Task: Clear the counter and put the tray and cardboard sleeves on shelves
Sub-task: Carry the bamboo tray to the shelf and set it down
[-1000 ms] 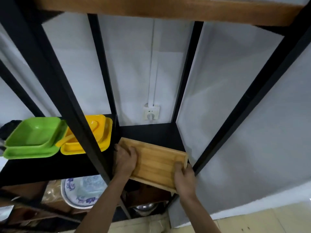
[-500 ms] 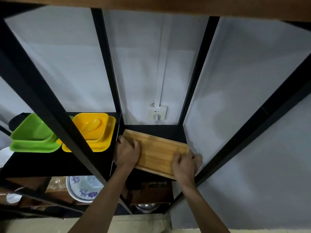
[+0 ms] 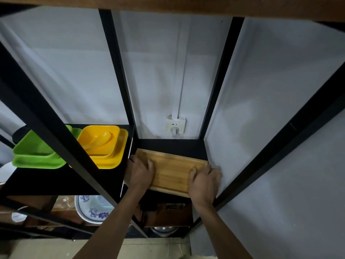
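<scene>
A flat wooden tray [image 3: 170,170] lies on the narrow black shelf [image 3: 171,144] in the right bay of a black metal rack, its far edge a short way from the wall. My left hand [image 3: 140,172] grips the tray's left end, thumb over the rim. My right hand [image 3: 204,181] holds the near right corner, close to the rack's right post. The tray's front edge overhangs the shelf a little. No cardboard sleeves are in view.
Yellow square dishes with a yellow spoon [image 3: 104,146] and green square dishes [image 3: 35,154] sit on the left shelf. A wall socket [image 3: 175,125] is behind the tray. Below are a blue-patterned white bowl [image 3: 93,210], a dark box [image 3: 168,212] and a metal bowl [image 3: 164,230].
Both hands have pushed the tray further back onto the shelf, and it now lies flatter and squarer. The camera has moved closer and tilted down a little.
</scene>
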